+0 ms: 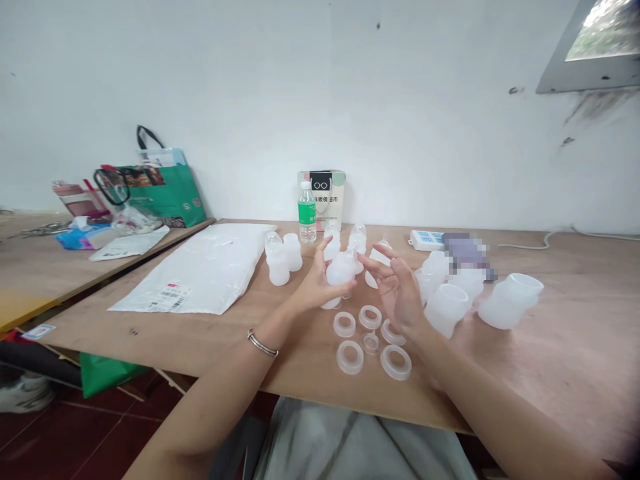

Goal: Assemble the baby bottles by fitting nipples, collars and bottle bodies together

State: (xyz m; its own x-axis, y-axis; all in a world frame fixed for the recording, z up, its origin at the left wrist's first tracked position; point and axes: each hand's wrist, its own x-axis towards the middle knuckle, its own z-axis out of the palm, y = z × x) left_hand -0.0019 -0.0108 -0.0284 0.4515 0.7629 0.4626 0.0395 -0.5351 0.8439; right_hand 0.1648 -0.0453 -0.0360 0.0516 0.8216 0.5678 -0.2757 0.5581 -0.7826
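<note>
Our left hand wraps round a white bottle; our right hand, fingers loosely spread and gripping nothing, reaches its top. We have the bottle just behind translucent rings on the tabletop, with open white cups to the right.

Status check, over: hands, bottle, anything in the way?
Left hand gripping white bottle. Right hand open, fingertips by bottle's top, contact unclear. Five loose rings lie nearer the wearer, possibly in the way.
</note>
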